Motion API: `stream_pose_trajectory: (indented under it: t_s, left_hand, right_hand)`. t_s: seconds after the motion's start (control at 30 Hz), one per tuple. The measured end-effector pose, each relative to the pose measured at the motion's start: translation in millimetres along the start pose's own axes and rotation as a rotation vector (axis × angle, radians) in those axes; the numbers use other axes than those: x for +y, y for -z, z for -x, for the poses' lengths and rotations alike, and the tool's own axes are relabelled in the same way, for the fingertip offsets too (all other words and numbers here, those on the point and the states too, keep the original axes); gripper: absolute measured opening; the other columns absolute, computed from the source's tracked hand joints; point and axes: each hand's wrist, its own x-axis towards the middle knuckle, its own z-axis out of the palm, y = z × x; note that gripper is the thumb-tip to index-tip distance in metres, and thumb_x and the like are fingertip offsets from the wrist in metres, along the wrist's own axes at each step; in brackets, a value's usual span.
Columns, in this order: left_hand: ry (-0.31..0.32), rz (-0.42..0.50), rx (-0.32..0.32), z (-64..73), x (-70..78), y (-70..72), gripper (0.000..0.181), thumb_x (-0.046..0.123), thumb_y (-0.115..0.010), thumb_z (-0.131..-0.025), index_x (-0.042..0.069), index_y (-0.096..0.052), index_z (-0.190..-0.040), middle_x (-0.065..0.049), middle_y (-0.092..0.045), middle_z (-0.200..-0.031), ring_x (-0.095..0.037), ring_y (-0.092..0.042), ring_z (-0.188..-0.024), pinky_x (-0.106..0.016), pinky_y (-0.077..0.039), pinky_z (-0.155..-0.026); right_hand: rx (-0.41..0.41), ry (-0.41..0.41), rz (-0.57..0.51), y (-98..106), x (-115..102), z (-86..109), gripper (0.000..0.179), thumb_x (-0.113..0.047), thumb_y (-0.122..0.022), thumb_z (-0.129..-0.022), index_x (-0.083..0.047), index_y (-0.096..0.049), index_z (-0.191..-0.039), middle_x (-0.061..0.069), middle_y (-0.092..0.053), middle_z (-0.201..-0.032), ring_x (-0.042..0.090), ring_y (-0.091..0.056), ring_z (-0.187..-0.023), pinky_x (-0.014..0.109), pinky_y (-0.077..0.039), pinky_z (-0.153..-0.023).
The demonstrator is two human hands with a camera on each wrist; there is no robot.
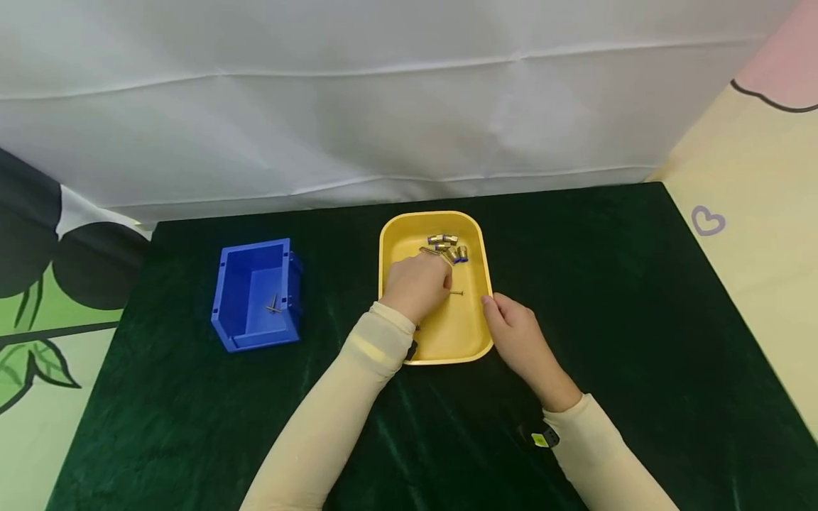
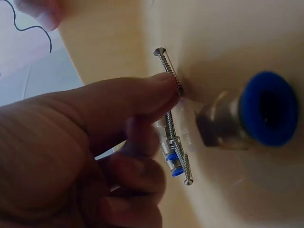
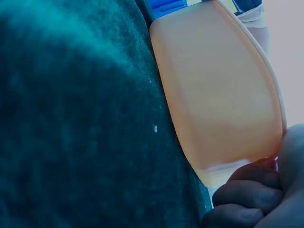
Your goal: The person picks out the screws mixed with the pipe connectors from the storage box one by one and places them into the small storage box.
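Observation:
My left hand (image 1: pixel 418 284) reaches down into a yellow tray (image 1: pixel 469 333), its fingers curled. In the left wrist view, the thumb and forefinger pinch at a threaded screw (image 2: pixel 164 59), whose countersunk head sticks out past the thumb tip. More screws (image 2: pixel 185 171) lie beyond the fingers, and a brass push-in fitting with a blue collar (image 2: pixel 270 109) is close by. Several such fittings (image 1: pixel 450 245) cluster at the tray's far end. My right hand (image 1: pixel 520 337) grips the tray's right rim, thumb on top and fingers curled against the outer wall (image 3: pixel 223 95).
To the left stands a blue bin (image 1: pixel 222 312) with a few screws (image 1: pixel 273 305) in it. A dark green velvet cloth (image 1: pixel 575 270) covers the table. White fabric (image 1: pixel 383 128) hangs behind the far edge.

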Motion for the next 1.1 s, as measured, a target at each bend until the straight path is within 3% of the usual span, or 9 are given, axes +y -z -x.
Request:
stream_pose_trajectory:
  t_s: [0.5,0.73,1.1]
  left_hand:
    - [0.040,-0.047,-0.068,-1.8,-5.5,-4.4,0.025,0.013,-0.065,-0.087,0.018,-0.063,-0.063,0.002,-0.057,-0.061,-0.015,-0.054,-0.057,-0.029,-0.041,-0.048]
    - [0.049,-0.017,-0.075,0.0,-6.0,-3.8,0.014,0.018,-0.070,-0.087,0.021,-0.066,-0.074,0.004,-0.061,-0.072,-0.014,-0.057,-0.065,-0.031,-0.044,-0.054]
    - [0.058,0.039,-0.119,-0.3,-7.5,-3.7,0.021,0.030,-0.070,-0.089,0.019,-0.065,-0.072,0.004,-0.061,-0.066,-0.013,-0.057,-0.058,-0.030,-0.045,-0.052]
  right_hand:
    - [0.005,-0.037,0.018,-1.5,1.1,-0.8,0.039,-0.040,-0.041,-0.106,-0.008,-0.062,-0.103,0.009,-0.064,-0.082,0.025,-0.062,-0.065,0.031,-0.051,-0.056]
    - [0.000,-0.022,0.023,-2.0,0.7,-1.2,0.037,-0.038,-0.041,-0.107,-0.008,-0.062,-0.101,0.010,-0.064,-0.081,0.026,-0.062,-0.064,0.031,-0.050,-0.055]
    - [0.005,-0.008,0.019,-0.6,1.5,-1.3,0.040,-0.041,-0.040,-0.106,-0.008,-0.061,-0.100,0.010,-0.062,-0.080,0.026,-0.060,-0.063,0.031,-0.049,-0.054]
